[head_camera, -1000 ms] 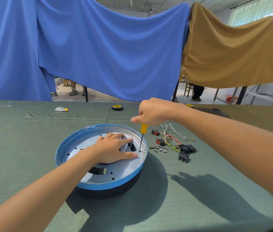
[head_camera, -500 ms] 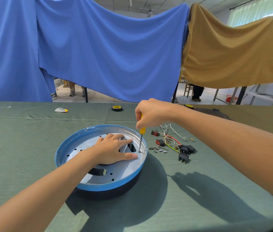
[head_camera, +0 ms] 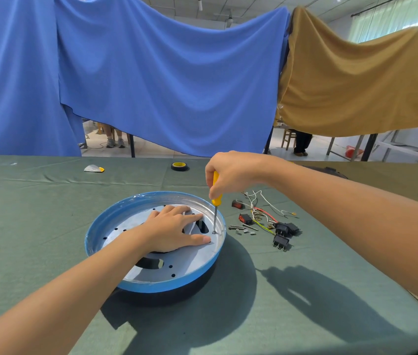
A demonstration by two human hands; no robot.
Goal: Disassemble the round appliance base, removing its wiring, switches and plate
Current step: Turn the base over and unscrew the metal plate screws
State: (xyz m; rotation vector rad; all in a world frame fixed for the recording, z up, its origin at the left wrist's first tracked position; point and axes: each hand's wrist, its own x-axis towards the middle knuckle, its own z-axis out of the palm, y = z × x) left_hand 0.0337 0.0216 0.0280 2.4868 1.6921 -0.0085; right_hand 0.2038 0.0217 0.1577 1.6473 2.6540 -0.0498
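The round appliance base (head_camera: pixel 167 285), blue-rimmed and dark below, sits on the green-covered counter (head_camera: pixel 36 226), directly in front of the person. Inside the base lies a silver metal plate (head_camera: pixel 190 261) with small holes and larger dark cut-outs.

The left hand (head_camera: pixel 174 226) lies flat on the plate near the middle of the base. Its fingers (head_camera: pixel 190 218) are straight and spread, pressing down and holding nothing, and the thumb points towards the right edge of the base.

The right hand (head_camera: pixel 231 175) hovers above the base's right edge, its fingers curled tightly round the yellow handle of a screwdriver (head_camera: pixel 215 208). The tool stands nearly upright, with its tip on a screw (head_camera: pixel 214 232) at the plate's right edge, just beyond the left thumb.

On the counter just right of the base lies a loose tangle of wires (head_camera: pixel 259 211) in white, red and yellow-green. With them are red rocker switches (head_camera: pixel 244 218), black switches (head_camera: pixel 283 230) and a few small metal fasteners (head_camera: pixel 241 228).

Beyond the base, further back on the counter, lies a roll of black tape (head_camera: pixel 179 166). Back and to the left is a small white and yellow object (head_camera: pixel 94 169).
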